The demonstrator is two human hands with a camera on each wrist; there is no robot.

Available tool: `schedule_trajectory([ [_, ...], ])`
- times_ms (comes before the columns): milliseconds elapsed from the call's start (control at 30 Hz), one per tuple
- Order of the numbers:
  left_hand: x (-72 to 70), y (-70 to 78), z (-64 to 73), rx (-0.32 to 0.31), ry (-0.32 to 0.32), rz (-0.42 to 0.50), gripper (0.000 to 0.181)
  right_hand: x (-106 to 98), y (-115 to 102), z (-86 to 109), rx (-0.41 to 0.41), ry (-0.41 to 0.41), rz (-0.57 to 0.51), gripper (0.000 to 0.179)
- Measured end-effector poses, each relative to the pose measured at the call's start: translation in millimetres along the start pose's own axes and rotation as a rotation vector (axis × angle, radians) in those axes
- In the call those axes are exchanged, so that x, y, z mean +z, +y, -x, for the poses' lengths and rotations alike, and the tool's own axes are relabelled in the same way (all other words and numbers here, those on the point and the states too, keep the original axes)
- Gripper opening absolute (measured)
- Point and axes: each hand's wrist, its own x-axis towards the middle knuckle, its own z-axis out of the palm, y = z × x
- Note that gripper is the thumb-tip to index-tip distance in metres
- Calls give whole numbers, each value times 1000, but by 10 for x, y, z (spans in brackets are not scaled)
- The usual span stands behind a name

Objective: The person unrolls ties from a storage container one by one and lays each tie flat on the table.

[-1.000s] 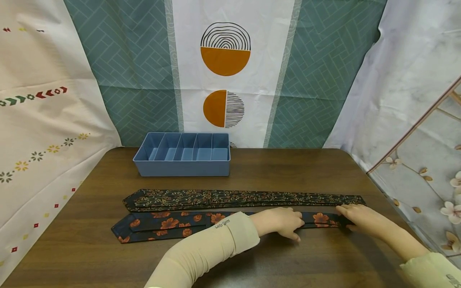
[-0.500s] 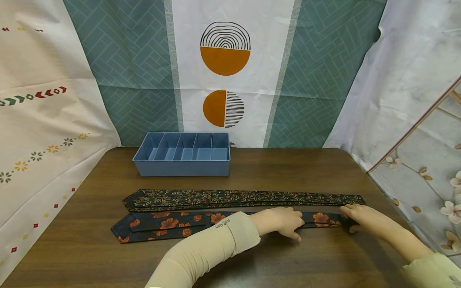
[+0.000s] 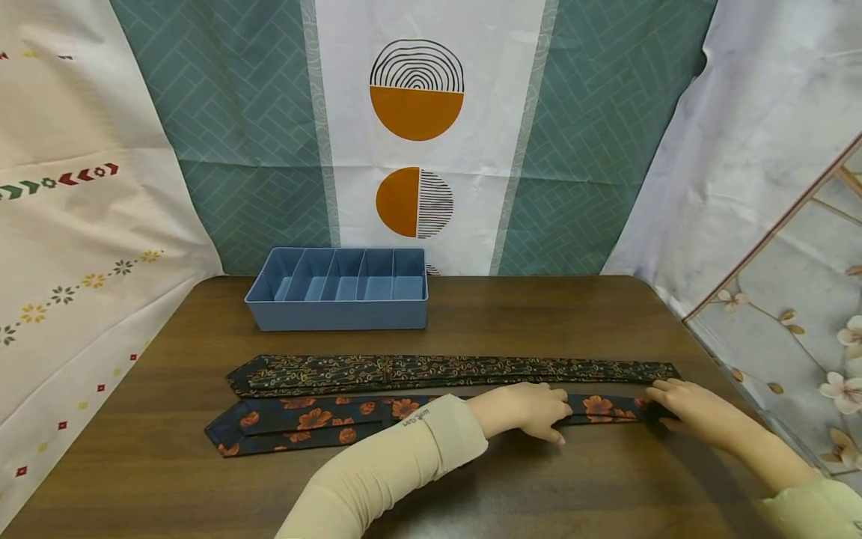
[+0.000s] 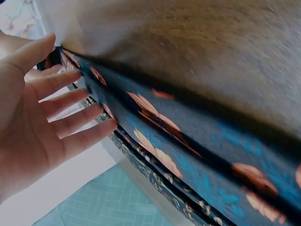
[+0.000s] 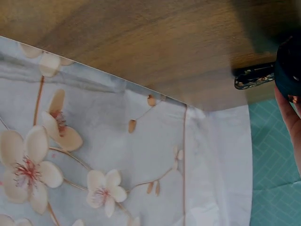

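Observation:
A navy necktie with orange flowers [image 3: 303, 423] lies face down across the table, its wide pointed end at the left. My left hand [image 3: 528, 412] lies over its middle; in the left wrist view the fingers [image 4: 77, 101] are straight, with the tips at the fabric. At the tie's narrow end, my right hand [image 3: 694, 412] grips a dark rolled-up part of it. The right wrist view shows this roll [image 5: 288, 70] at the right edge, with fingers against its side. Behind lies a second necktie, black with a gold pattern [image 3: 431, 370], stretched out parallel and touched by neither hand.
A blue divided box [image 3: 340, 314] stands at the back left of the brown wooden table [image 3: 539, 314], its compartments holding nothing visible. Patterned cloths hang around the table, one teal and white curtain [image 3: 572, 150] behind it and a floral one [image 3: 774, 247] at the right.
My right hand has shifted slightly to the right with the rolled end of the flowered necktie. The left hand stays nearly in place, and the head view has turned a little.

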Motion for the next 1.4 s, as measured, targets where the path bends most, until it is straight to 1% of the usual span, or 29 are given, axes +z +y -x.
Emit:
schedule_trajectory([
  [67, -5, 29, -24, 11, 4, -20, 55, 6, 8, 18, 4, 18, -1, 36],
  [167, -8, 82, -73, 19, -3, -31, 56, 32, 26, 39, -23, 71, 9, 38],
  [267, -12, 128, -133, 14, -19, -26, 57, 87, 61, 61, -79, 179, 53, 40],
  [333, -22, 155, -174, 4, -34, -17, 60, 140, 83, 91, -108, 255, 90, 31],
  [367, -29, 167, -194, 3, -42, -5, 61, 172, 93, 112, -111, 287, 103, 32],
  [400, -37, 177, -212, 5, -49, 3, 63, 203, 102, 136, -112, 316, 114, 41],
  [467, -55, 195, -239, 2, -67, 22, 66, 265, 112, 181, -109, 349, 127, 65],
  [500, -62, 206, -247, -3, -74, 25, 67, 293, 111, 203, -104, 357, 126, 66],
  [600, -70, 236, -263, -19, -84, 13, 69, 359, 101, 249, -93, 365, 130, 64],
  [667, -66, 250, -259, -28, -75, 1, 69, 385, 87, 272, -76, 359, 142, 60],
  [700, -62, 255, -257, -30, -70, -5, 69, 397, 79, 279, -62, 356, 146, 58],
  [733, -60, 257, -255, -31, -66, -5, 69, 410, 73, 290, -49, 357, 153, 63],
  [833, -58, 261, -253, -25, -55, -6, 68, 447, 51, 330, 12, 332, 151, 54],
  [900, -57, 268, -263, -30, -58, -7, 67, 472, 37, 352, 57, 313, 134, 53],
  [1167, -54, 279, -288, -55, -71, 5, 67, 564, 48, 396, 235, 198, -14, 68],
  [1267, -53, 272, -294, -47, -69, 24, 67, 610, 48, 415, 270, 178, -73, 70],
  [1400, -54, 254, -295, -23, -67, 38, 65, 664, 48, 430, 281, 184, -133, 72],
])
